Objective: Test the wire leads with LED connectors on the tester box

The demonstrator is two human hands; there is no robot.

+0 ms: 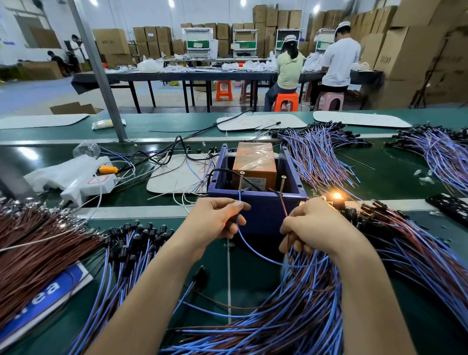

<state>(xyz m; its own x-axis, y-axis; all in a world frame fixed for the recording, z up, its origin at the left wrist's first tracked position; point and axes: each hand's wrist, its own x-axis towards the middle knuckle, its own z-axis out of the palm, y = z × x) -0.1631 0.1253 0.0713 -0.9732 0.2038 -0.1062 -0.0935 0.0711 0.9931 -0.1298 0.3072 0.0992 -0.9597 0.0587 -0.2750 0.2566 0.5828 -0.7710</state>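
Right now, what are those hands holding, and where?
Left hand pinches the blue wire near its end; right hand pinches the brown wire near its end.

Bright ceiling lights (243, 3) shine over a white wall (126, 12). Cardboard boxes (410, 50) are stacked high along the back and right. Two people (339, 58) sit on plastic stools (286, 101) at a long dark table (177, 76). The floor (30, 93) is blue and grey. A grey post (100, 76) rises from the green bench (162, 121).

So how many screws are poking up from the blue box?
2. The left screw stands at the blue box's front edge by the blue wire; the right screw stands further right by the brown wire. None seem hidden.
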